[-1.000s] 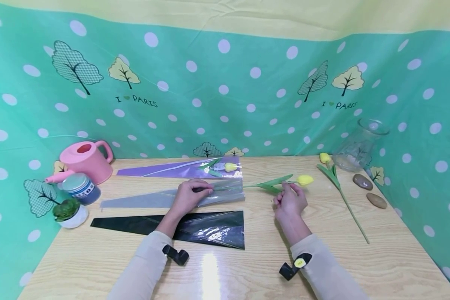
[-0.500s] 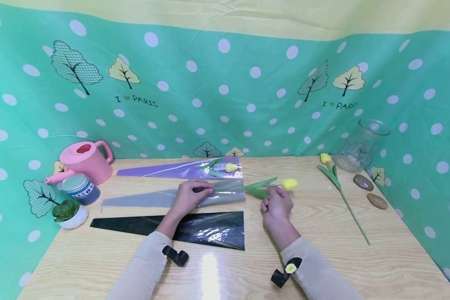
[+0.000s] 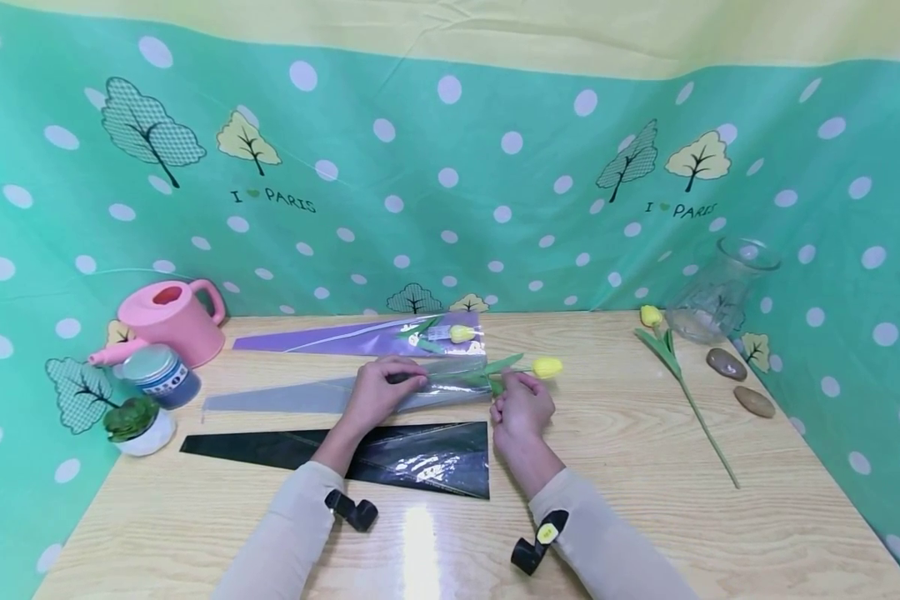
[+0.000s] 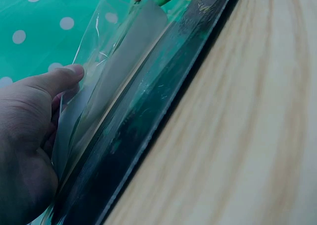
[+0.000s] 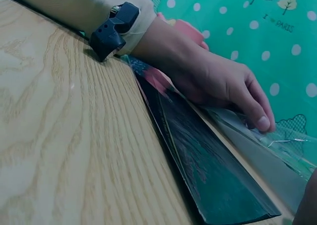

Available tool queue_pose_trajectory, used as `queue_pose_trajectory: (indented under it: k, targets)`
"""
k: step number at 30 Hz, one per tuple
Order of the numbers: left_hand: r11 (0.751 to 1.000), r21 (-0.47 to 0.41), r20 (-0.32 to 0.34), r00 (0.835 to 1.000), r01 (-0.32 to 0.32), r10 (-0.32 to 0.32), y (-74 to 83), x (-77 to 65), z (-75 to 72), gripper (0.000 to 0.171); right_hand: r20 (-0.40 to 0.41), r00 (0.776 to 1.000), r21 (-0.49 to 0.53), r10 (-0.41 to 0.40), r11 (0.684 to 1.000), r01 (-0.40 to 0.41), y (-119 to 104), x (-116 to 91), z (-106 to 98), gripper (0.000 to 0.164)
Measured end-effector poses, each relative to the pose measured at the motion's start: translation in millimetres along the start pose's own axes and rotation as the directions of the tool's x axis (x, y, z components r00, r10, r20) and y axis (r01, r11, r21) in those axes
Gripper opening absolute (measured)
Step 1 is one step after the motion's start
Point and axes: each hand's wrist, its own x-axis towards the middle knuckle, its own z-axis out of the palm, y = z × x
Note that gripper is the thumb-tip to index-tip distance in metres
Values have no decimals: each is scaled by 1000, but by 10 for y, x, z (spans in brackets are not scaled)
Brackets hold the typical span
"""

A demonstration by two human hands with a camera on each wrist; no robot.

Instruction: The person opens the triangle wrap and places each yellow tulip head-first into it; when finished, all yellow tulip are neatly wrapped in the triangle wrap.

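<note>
Teal cloth [image 3: 292,250] with pale dots hangs behind a table [image 3: 667,533] of light, straight wood grain. Across the table lies a black sleeve [image 3: 420,454], a long glossy wedge. Just beyond it, a grey sleeve [image 3: 292,396] tapers the same way, dull at the narrow end, with clear, shiny film at its wide mouth. Partway along it, the left hand [image 3: 381,392] pinches the film, thumb on top and sleeve edge between thumb and fingers. Beside the mouth, the right hand [image 3: 523,408] pinches a yellow tulip [image 3: 547,368] between thumb and fingertips, near the leaves; the exact contact is hidden. Its smooth oval bloom sits just past the fingertips, outside the sleeve; its thin stem runs the other way, into the mouth, where the blade-shaped green leaves overlap the film.
</note>
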Motion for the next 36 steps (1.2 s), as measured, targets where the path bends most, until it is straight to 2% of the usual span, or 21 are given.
queue_pose_trajectory:
  k: [6,10,12,14,18,22,24,28,30,32,36]
  targets:
    - [1000,10,1,1000,-13,13,-8,-1,-3,13,-4,1000,0,-21,1000,21,-33,-14,-6,16]
    - [1000,16,5,1000,-23,23,-19,5,1,13,37,998,-53,-51,997,53,-198,50,-117,17]
    - [999,21,7,1000,-29,29,-24,10,4,12,82,992,-105,-98,989,106,-330,132,-198,18]
    - [999,25,6,999,-32,32,-26,14,5,13,153,975,-171,-159,968,185,-480,243,-278,19]
    - [999,33,-3,1000,-28,29,-19,10,0,12,341,907,-272,-247,898,347,-746,493,-439,18]
    - [999,27,5,1000,-18,17,-1,-6,-5,13,478,848,-364,-228,827,428,-912,701,-616,19]
    - [1000,24,8,1000,-10,9,9,-13,-6,13,534,816,-427,-220,763,485,-955,786,-692,21]
    - [999,34,1,1000,-12,12,15,-12,-11,13,635,749,-531,-190,597,601,-993,920,-805,29]
    - [999,39,2,1000,-20,20,14,-3,-10,13,675,722,-553,-151,544,631,-999,969,-842,32]
    - [999,43,7,1000,-22,22,9,6,-8,13,713,694,-564,-97,509,650,-1004,1000,-871,34]
    - [999,43,13,1000,-18,18,-14,4,-4,13,757,654,-575,4,478,664,-994,1032,-901,37]
